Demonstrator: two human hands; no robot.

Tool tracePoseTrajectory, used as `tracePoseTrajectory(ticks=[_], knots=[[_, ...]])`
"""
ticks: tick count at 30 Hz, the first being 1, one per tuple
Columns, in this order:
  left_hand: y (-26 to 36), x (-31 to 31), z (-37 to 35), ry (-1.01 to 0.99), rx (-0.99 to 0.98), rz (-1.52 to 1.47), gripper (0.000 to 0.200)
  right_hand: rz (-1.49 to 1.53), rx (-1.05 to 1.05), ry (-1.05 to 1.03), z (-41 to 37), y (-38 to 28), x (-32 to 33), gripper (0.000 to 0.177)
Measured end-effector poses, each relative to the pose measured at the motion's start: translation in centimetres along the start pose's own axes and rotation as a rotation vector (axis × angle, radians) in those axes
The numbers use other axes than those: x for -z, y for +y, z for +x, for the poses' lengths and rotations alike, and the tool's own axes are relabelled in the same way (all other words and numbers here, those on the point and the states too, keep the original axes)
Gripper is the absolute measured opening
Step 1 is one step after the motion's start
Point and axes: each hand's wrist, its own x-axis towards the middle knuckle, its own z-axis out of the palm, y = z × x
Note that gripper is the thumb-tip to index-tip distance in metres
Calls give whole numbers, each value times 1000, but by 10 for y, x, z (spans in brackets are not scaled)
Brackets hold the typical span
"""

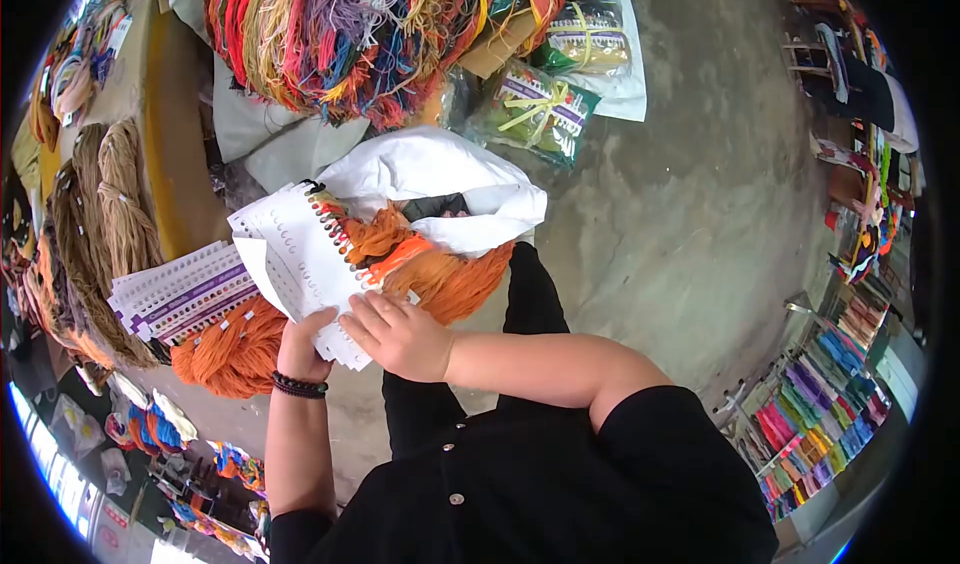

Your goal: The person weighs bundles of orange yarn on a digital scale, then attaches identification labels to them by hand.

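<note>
The left hand point(305, 349) pinches the lower edge of the punched card point(295, 249) and the right hand point(400, 336) presses flat on it, fingers together (card above the lap, over orange skeins point(450, 279)), so a steady, level grip should keep its threads seated.

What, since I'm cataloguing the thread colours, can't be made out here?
Head view only:
1. Left hand fingers: hidden under the punched card.
2. Right hand thumb: hidden beneath its palm.
3. Print on the card stack: too small.
4. White bag contents: covered by its folds.
5. Thread rack: cut by the lens rim.
</note>
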Motion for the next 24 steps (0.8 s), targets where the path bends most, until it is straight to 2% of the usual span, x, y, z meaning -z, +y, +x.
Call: tracePoseTrajectory(ticks=[2, 5, 7, 9, 11, 12, 13, 15, 16, 17, 18, 19, 21, 22, 24], knots=[[0, 3, 0, -9, -14, 30, 48, -5, -6, -18, -2, -6, 2, 43], [0, 11, 5, -47, -41, 57, 51, 67, -123, -77, 2, -13, 13, 41], [-1, 18, 8, -92, -31, 2, 56, 342, -183, -80, 6, -3, 26, 33], [-1, 15, 4, -63, -41, 20, 57, 463, -520, 84, 9, 45, 35, 19], [-2, 17, 1, -38, -50, 11, 59, 286, -869, 12, -1, 109, 24, 20], [-4, 17, -1, -38, -49, 11, 59, 75, -771, -53, -18, 140, 15, 15], [-5, 17, -4, -37, -54, -10, 59, 79, -843, -422, -30, 148, 13, 14], [-4, 12, -7, -37, -59, -32, 59, 46, -677, -740, -46, 121, 13, 17], [-2, 9, -12, -31, -52, -18, 59, 63, -422, -757, -50, 109, 18, 18], [-1, 8, -15, -29, -46, 0, 59, 97, -294, -655, -59, 100, 14, 14], [-2, 8, -15, -28, -44, 0, 59, 38, -274, -627, -66, 95, 11, 16], [-4, 9, -16, -26, -44, 21, 59, 40, -276, -627, -62, 96, 8, 16], [-4, 11, -18, -23, -43, 44, 59, 256, -517, -856, -45, 106, -1, 13], [-4, 9, -19, -22, -45, 48, 58, 297, -563, -923, -30, 111, 8, 20], [-7, 7, -21, -17, -49, 52, 58, 119, -667, -682, -33, 121, -16, 19]])
